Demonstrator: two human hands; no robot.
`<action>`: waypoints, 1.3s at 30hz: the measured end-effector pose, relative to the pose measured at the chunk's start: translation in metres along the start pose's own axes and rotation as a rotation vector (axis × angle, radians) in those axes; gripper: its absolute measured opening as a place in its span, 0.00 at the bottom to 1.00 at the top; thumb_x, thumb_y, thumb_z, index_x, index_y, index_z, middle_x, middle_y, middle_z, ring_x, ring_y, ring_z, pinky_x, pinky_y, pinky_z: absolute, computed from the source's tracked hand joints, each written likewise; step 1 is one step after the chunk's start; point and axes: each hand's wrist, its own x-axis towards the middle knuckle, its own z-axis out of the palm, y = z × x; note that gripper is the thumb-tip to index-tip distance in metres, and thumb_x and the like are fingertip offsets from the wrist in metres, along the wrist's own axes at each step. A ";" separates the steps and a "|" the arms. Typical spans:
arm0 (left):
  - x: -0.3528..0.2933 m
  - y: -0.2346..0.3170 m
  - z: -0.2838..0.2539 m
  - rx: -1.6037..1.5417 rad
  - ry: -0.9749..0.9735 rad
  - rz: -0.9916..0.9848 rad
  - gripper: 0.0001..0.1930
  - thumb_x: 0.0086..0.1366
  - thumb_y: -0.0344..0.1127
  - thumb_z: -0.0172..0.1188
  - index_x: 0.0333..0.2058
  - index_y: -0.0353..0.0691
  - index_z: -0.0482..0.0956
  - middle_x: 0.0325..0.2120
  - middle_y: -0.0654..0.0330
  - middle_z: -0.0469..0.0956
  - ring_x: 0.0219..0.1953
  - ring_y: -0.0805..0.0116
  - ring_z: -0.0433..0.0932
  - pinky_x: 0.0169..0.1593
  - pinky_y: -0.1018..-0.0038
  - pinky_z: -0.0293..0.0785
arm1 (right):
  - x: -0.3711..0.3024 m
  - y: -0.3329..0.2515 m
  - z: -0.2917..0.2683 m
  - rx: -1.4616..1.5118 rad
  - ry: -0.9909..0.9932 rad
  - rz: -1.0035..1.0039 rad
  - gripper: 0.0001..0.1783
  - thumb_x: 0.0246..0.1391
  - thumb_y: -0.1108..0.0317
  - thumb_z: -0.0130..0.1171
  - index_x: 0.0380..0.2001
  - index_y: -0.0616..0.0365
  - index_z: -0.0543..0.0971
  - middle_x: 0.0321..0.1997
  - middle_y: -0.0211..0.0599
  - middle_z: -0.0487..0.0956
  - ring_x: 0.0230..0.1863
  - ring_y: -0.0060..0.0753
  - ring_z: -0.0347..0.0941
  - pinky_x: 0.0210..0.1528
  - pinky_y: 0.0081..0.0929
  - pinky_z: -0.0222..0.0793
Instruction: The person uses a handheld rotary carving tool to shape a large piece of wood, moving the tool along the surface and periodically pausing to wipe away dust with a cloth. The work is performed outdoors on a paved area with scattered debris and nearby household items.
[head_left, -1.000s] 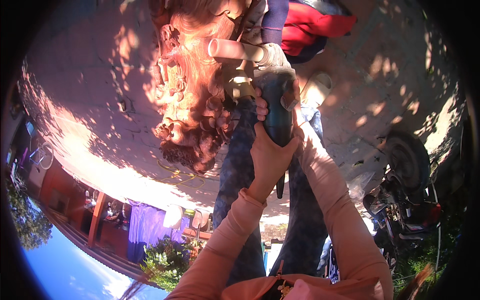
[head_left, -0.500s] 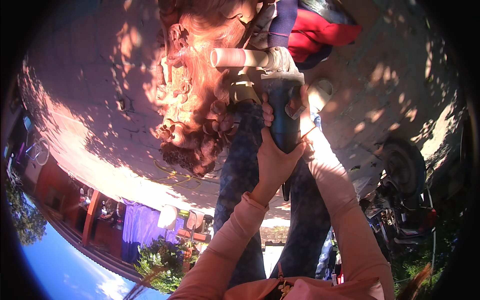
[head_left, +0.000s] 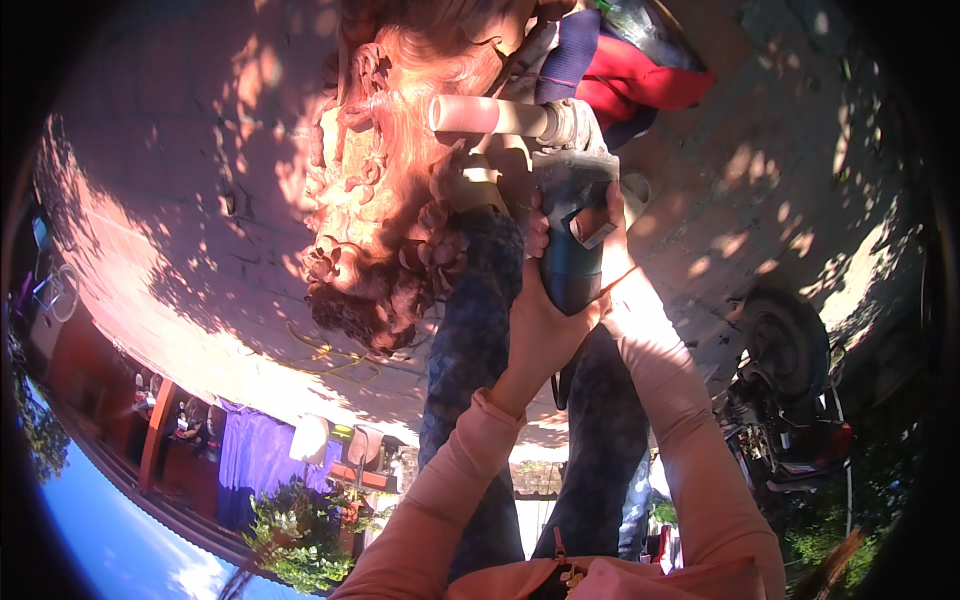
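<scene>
From here, the left hand (head_left: pixel 545 325) and right hand (head_left: pixel 625 265) both grasp the dark power tool (head_left: pixel 572 265) at upper centre, probably to steady its weight. Its pink roller (head_left: pixel 465 115) points left across the carved wood (head_left: pixel 385 210); contact, I can't tell. Red cloth (head_left: pixel 650 75) crowds the tool's far end.

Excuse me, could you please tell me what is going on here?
A person's left hand grips the lower body of a dark power tool, with the right hand along its right side. The tool's pinkish cylinder overlaps the carved reddish-brown wood in this view; whether they touch is unclear.
</scene>
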 end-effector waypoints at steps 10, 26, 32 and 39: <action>-0.002 -0.007 -0.010 0.033 -0.039 0.001 0.36 0.45 0.43 0.73 0.45 0.29 0.64 0.32 0.45 0.78 0.35 0.54 0.81 0.38 0.66 0.75 | 0.003 0.009 -0.008 0.049 -0.135 0.011 0.51 0.47 0.23 0.44 0.53 0.64 0.68 0.37 0.45 0.74 0.36 0.39 0.71 0.41 0.33 0.68; -0.002 0.004 -0.021 -0.004 -0.086 0.028 0.33 0.45 0.39 0.71 0.46 0.30 0.65 0.35 0.48 0.77 0.37 0.60 0.79 0.41 0.68 0.75 | 0.001 0.006 0.008 0.065 -0.089 -0.032 0.49 0.49 0.25 0.44 0.54 0.63 0.68 0.38 0.48 0.74 0.36 0.42 0.72 0.40 0.36 0.69; 0.003 0.011 -0.025 0.019 -0.106 0.034 0.34 0.45 0.39 0.72 0.46 0.30 0.65 0.36 0.48 0.77 0.40 0.61 0.79 0.43 0.68 0.74 | 0.006 0.005 0.006 0.016 -0.121 -0.082 0.50 0.48 0.25 0.46 0.55 0.62 0.68 0.38 0.48 0.74 0.35 0.42 0.72 0.40 0.37 0.70; 0.003 0.013 -0.027 -0.013 -0.131 0.020 0.34 0.45 0.40 0.73 0.46 0.30 0.66 0.36 0.48 0.77 0.41 0.62 0.78 0.43 0.69 0.74 | 0.008 0.002 0.003 -0.020 -0.161 -0.108 0.49 0.49 0.26 0.45 0.55 0.63 0.66 0.38 0.49 0.75 0.35 0.44 0.73 0.40 0.38 0.70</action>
